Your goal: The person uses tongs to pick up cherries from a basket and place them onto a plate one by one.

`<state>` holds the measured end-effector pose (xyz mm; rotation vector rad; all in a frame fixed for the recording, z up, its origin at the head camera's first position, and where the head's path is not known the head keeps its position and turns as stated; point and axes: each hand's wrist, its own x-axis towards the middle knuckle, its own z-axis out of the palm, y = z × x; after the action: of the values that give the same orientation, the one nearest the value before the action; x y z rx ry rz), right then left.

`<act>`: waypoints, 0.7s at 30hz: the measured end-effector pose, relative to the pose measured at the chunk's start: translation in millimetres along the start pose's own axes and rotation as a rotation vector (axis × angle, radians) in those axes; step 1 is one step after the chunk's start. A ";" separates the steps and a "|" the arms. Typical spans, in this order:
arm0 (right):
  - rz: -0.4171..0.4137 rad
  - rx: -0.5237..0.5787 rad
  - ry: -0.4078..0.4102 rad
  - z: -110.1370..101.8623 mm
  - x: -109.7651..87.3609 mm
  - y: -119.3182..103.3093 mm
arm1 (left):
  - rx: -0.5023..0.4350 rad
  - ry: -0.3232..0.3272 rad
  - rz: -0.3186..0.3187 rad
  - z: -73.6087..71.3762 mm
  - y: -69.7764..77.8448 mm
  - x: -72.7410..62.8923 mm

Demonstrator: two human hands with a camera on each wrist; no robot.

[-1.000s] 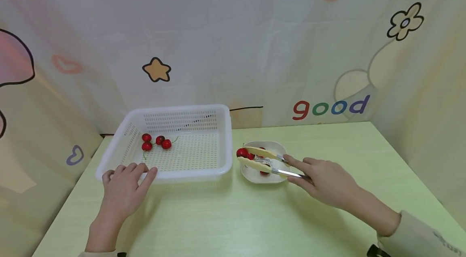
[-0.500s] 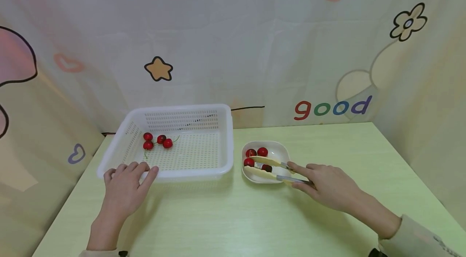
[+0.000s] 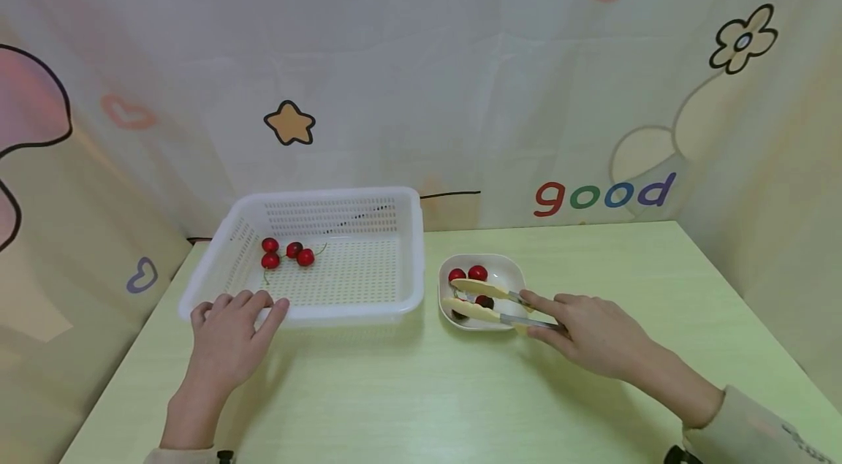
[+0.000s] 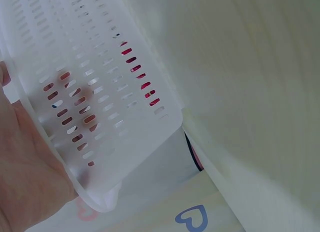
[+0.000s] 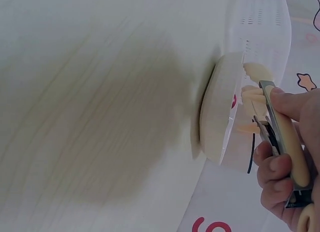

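Observation:
My left hand [image 3: 226, 336] grips the near rim of a white plastic basket [image 3: 368, 313], its fingers hooked over the edge; the left wrist view shows fingers through the slots of the basket wall [image 4: 112, 142]. Inside the basket's left part lie several red cherries [image 3: 305, 257]. My right hand [image 3: 595, 332] holds food tongs [image 3: 526, 319] with cream tips and metal arms. The tips are spread apart over a small white dish [image 3: 511, 275]. Red cherries [image 3: 477, 272] lie in this dish, one dark cherry [image 3: 484, 302] between the tong arms. Another is partly hidden below the near tip.
Both containers stand on a pale green table [image 3: 395, 391], the dish just right of the basket. A printed curtain [image 3: 447, 84] hangs behind the table and at both sides. In the right wrist view, the dish wall [image 5: 217, 106] stands close to the tongs.
The tongs have come down and right from the dish's left edge, and the cherries at their tips have dropped into the dish. The left hand keeps its place on the basket.

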<state>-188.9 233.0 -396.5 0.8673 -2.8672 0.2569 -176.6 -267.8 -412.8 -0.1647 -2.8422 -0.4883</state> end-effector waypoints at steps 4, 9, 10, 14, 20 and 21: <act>-0.004 0.002 0.026 -1.5 3.5 0.2 | -0.003 -0.003 -0.001 -0.3 0.2 -0.3; -0.005 0.034 0.055 -5.0 11.7 -1.1 | 0.000 -0.001 -0.003 -0.6 0.4 -0.7; -0.004 0.040 0.056 -5.8 13.6 -1.6 | 0.001 0.000 -0.004 -0.7 0.4 -0.7; 0.010 0.057 0.052 -8.5 20.6 -3.6 | 0.003 0.004 -0.005 -0.4 0.0 -0.5; 0.022 0.069 0.063 -9.9 27.9 -7.2 | 0.001 0.002 -0.002 -0.7 0.8 -0.4; 0.022 0.067 0.070 -10.1 29.2 -7.7 | 0.001 0.001 -0.002 -0.8 1.1 -0.3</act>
<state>-207.9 213.1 -380.5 0.8216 -2.8195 0.3798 -175.9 -267.1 -411.7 -0.1615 -2.8424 -0.4868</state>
